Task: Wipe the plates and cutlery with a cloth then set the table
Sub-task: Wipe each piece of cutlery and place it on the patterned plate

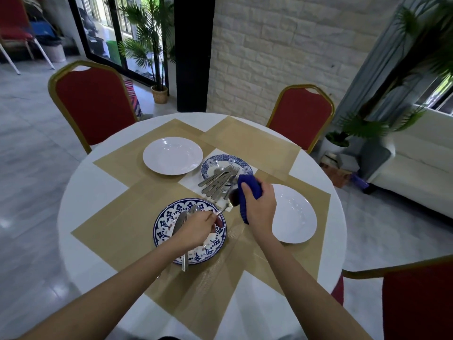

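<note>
My right hand [258, 207] grips a blue cloth [247, 190] above the table's middle. My left hand [196, 229] pinches the handle of a piece of cutlery [224, 209] whose far end reaches toward the cloth. Under my left hand lies a blue-patterned plate [166, 224] holding a knife [184, 258] and other cutlery. A smaller blue-patterned plate [213, 161] farther back carries several forks and spoons [218, 180]. One white plate [172, 155] sits at the far left setting, another white plate [296, 217] at the right.
The round white table [81, 217] is covered with several tan placemats [117, 224]. Red chairs with gold frames stand at the far left [93, 106], far right [301, 114] and near right [416, 303]. A white sofa [416, 173] stands to the right.
</note>
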The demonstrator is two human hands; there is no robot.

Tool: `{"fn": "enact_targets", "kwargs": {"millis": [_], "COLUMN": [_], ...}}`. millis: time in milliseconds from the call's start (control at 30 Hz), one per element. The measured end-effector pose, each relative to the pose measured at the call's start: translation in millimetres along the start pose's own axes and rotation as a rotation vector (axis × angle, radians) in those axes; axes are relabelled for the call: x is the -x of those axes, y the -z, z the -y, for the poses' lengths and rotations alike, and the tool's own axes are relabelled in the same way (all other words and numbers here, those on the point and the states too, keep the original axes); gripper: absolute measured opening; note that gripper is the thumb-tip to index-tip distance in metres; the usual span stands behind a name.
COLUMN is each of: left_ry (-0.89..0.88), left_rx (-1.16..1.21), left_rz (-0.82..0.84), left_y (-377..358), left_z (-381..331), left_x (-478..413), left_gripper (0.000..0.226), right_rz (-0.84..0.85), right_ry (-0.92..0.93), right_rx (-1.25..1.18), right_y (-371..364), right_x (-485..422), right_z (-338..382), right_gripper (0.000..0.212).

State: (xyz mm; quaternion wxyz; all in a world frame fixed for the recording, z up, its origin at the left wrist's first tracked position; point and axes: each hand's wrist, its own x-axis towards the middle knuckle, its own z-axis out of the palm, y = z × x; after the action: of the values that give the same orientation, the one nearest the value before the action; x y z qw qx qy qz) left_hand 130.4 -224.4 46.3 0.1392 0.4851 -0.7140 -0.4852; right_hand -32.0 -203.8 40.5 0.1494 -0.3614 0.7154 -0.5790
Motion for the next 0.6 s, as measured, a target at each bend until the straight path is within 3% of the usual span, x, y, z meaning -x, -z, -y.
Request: {"fn": "enact_targets", "kwargs": {"millis": [67, 167, 300, 467, 533, 600], "left_ry": [0.076, 0.057, 0.019, -0.011, -0.014, -0.015], "left_rx": [0.244, 0.354, 0.376, 0.397, 0.407, 0.414], "left_rz": [0.052, 0.129, 0.161, 0.195, 0.222, 0.247], "left_y": [0.0, 2.2, 3.1, 6.4, 6.7, 7.2], "left_z": [-5.0, -8.3, -6.1, 0.3, 2.0, 2.8], "left_x": [3.3, 5.4, 8.5, 5.8, 5.0, 6.0], "left_gripper": [0.035, 0.033, 0.032, 0.033, 0.033, 0.034], "right_rz": [0.021, 0.157, 0.098, 0.394, 0.317, 0.297], "right_ry": [0.199, 0.385, 0.152, 0.291, 0.214, 0.092], "right_rx": [0.142, 0.406, 0.401, 0.504, 0.543, 0.4], "right_y": [3.2, 1.9, 10.4, 12.0, 12.8, 13.9], "right_x": [7.6, 10.6, -9.3, -10.2, -18.8, -24.6], "right_z": [-6.2, -15.0, -4.4, 5.2, 8.4, 12.9], "right_gripper": [0.033, 0.028, 0.028, 0.033, 0.034, 0.028]}}
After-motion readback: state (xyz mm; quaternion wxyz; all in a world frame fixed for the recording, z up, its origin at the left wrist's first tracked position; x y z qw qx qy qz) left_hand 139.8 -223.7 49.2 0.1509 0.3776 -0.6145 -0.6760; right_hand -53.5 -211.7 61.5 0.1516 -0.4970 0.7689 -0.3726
